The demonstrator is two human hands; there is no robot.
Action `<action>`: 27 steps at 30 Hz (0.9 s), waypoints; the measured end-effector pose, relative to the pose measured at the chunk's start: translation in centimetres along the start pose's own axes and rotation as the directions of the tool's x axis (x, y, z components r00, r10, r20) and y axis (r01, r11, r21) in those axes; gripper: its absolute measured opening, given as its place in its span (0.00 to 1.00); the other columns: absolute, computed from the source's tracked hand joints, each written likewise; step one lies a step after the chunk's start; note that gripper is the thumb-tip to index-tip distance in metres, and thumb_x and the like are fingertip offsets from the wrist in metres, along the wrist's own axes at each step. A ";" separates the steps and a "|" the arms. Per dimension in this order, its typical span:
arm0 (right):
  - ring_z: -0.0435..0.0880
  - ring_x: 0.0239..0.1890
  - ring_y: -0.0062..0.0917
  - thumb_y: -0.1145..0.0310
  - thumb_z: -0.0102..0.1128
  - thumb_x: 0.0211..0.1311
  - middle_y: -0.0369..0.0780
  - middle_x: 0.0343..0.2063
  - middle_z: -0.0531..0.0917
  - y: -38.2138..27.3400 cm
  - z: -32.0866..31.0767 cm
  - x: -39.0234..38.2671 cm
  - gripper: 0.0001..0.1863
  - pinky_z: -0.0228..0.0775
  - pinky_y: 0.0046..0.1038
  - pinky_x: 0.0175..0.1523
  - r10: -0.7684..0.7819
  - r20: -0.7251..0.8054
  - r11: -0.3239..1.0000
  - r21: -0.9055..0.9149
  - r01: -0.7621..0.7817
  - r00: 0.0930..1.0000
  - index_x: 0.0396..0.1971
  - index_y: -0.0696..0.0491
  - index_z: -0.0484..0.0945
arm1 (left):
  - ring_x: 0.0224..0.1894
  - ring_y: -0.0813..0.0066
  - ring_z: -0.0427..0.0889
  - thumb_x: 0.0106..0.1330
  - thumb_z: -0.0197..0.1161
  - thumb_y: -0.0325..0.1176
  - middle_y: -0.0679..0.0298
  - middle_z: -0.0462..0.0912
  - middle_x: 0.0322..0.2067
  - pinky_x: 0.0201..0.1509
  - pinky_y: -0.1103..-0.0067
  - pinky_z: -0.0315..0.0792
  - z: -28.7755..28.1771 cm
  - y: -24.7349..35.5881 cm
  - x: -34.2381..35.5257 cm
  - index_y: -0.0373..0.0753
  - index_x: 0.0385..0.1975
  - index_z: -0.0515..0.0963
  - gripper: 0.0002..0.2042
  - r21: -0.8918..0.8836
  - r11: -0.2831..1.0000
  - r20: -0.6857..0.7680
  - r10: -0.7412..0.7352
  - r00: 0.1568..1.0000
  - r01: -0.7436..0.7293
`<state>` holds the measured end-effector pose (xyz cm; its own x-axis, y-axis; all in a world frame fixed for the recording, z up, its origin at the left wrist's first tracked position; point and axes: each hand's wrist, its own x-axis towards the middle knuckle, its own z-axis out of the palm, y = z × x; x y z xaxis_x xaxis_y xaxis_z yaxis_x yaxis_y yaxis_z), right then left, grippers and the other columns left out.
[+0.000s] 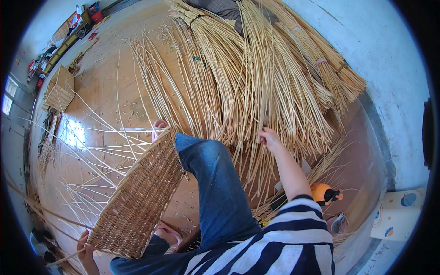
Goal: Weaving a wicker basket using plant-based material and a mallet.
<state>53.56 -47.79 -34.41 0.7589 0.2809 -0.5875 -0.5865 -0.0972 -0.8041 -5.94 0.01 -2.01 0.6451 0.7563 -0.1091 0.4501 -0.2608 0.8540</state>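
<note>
A half-woven wicker basket (137,197) leans against my bent left leg, its long loose stakes fanning out to the left. My left hand (86,252) is closed at the basket's lower left corner, where a few thick rods stick out; part of the hand is hidden. On the right, my right arm reaches forward to a big spread of peeled willow rods (275,82). The fingers of my right hand (269,138) are pinched round a willow rod near the cut ends of the pile.
Tied willow bundles (321,59) lie along the wall at the far right. An orange spray bottle (323,193) stands by my right elbow. A finished-looking wicker box (60,89) sits at the far left. Willow scraps litter the brown floor (107,68).
</note>
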 end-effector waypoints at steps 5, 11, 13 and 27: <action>0.72 0.26 0.15 0.74 0.55 0.63 0.34 0.33 0.79 -3.1 8.7 -11.1 0.17 0.66 0.16 0.31 -0.188 0.188 0.982 0.036 0.184 0.964 0.52 0.54 0.70 | 0.53 0.70 0.74 0.60 0.61 0.28 0.55 0.75 0.53 0.59 0.74 0.67 1.7 1.7 0.4 0.32 0.47 0.76 0.15 -0.134 0.989 -0.053 -0.067 0.996 0.059; 0.76 0.32 0.16 0.75 0.55 0.65 0.35 0.37 0.80 -2.6 13.3 -16.1 0.17 0.65 0.18 0.35 -0.309 0.400 0.951 0.106 0.292 0.863 0.53 0.50 0.68 | 0.49 0.72 0.77 0.59 0.61 0.28 0.54 0.75 0.54 0.49 0.78 0.72 1.9 1.5 0.6 0.33 0.45 0.78 0.14 -0.126 0.992 -0.038 -0.003 0.999 -0.002; 0.76 0.32 0.17 0.75 0.55 0.65 0.35 0.37 0.80 -3.5 14.2 -16.9 0.18 0.66 0.18 0.35 -0.326 0.434 0.942 0.075 0.327 0.840 0.53 0.50 0.68 | 0.48 0.72 0.77 0.58 0.61 0.27 0.54 0.75 0.53 0.48 0.79 0.72 2.2 1.6 0.4 0.34 0.44 0.79 0.14 -0.158 0.987 -0.038 -0.021 0.999 0.015; 0.71 0.29 0.11 0.64 0.52 0.69 0.34 0.32 0.80 -8.5 24.2 -19.6 0.16 0.62 0.14 0.31 -0.260 0.700 0.940 0.026 0.340 0.665 0.54 0.52 0.71 | 0.45 0.74 0.79 0.58 0.62 0.24 0.54 0.77 0.52 0.45 0.80 0.74 2.2 1.6 0.6 0.32 0.44 0.79 0.13 -0.235 0.971 -0.031 -0.049 0.998 0.041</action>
<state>36.82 -29.40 -13.91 0.4587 0.8808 -0.1174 -0.3006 0.0295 -0.9533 -3.54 -1.25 -1.84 0.6027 0.7864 -0.1352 0.3181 -0.0813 0.9446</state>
